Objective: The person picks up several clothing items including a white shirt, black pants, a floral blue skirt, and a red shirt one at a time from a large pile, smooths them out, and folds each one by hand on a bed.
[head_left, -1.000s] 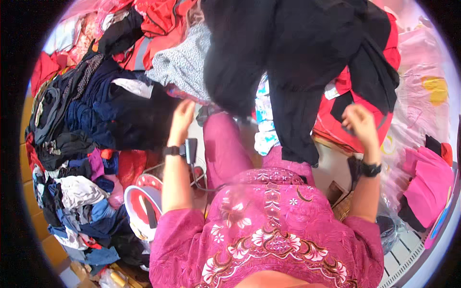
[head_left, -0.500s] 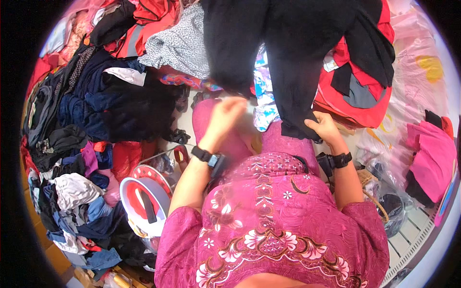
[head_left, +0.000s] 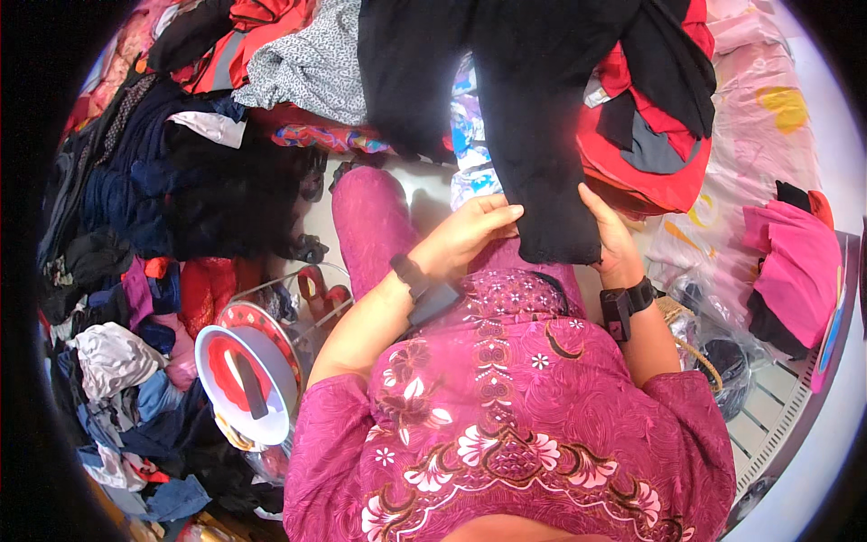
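A pair of black trousers (head_left: pixel 542 99) lies spread ahead of me, with one leg drawn toward my lap. My left hand (head_left: pixel 474 233) pinches the left edge of that leg near its hem, thumb on top. At the opposite edge, my right hand (head_left: pixel 614 237) is closed round the hem, its fingers partly hidden behind the cloth. Blue-and-white patterned fabric (head_left: pixel 470 135) shows between the two trouser legs. Under the trousers on the right sits a red garment with grey parts (head_left: pixel 664 158).
Heaped dark clothes (head_left: pixel 190 194) fill the left side, beside a white tub (head_left: pixel 206 379). A grey patterned cloth (head_left: pixel 307 68) lies at the far left of the trousers. To the right are a pink garment (head_left: pixel 795 271), clear plastic bags (head_left: pixel 722 348) and a pink patterned sheet (head_left: pixel 754 108).
My left hand has come right and down from beside the trousers and taken hold of the leg's left edge. My right hand stays at the hem. The whole view has shifted slightly.
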